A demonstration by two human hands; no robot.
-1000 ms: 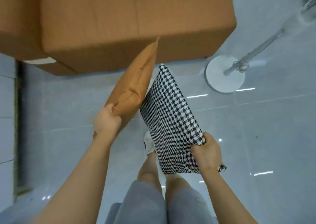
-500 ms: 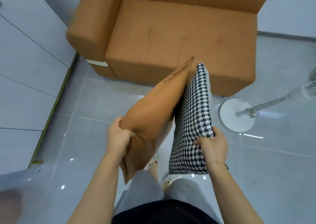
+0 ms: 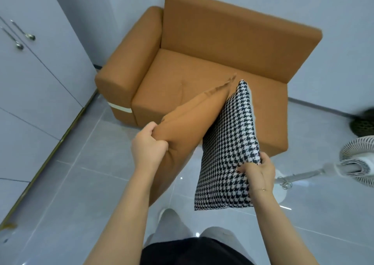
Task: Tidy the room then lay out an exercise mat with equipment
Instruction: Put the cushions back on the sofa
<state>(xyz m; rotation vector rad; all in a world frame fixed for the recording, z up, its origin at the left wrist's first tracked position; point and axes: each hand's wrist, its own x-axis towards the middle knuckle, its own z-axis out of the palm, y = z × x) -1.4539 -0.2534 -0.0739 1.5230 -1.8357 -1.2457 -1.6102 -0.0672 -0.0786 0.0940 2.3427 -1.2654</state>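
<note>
Tidying looks barely begun: left hand (image 3: 148,146) grips the tan cushion (image 3: 192,123), right hand (image 3: 256,172) pinches the houndstooth cushion (image 3: 228,149) before the sofa (image 3: 222,48); no mat visible

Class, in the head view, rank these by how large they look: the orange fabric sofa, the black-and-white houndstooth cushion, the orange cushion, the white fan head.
1. Orange fabric sofa
2-3. Black-and-white houndstooth cushion and orange cushion: similar, unranked
4. White fan head, cut off by the frame edge
</note>
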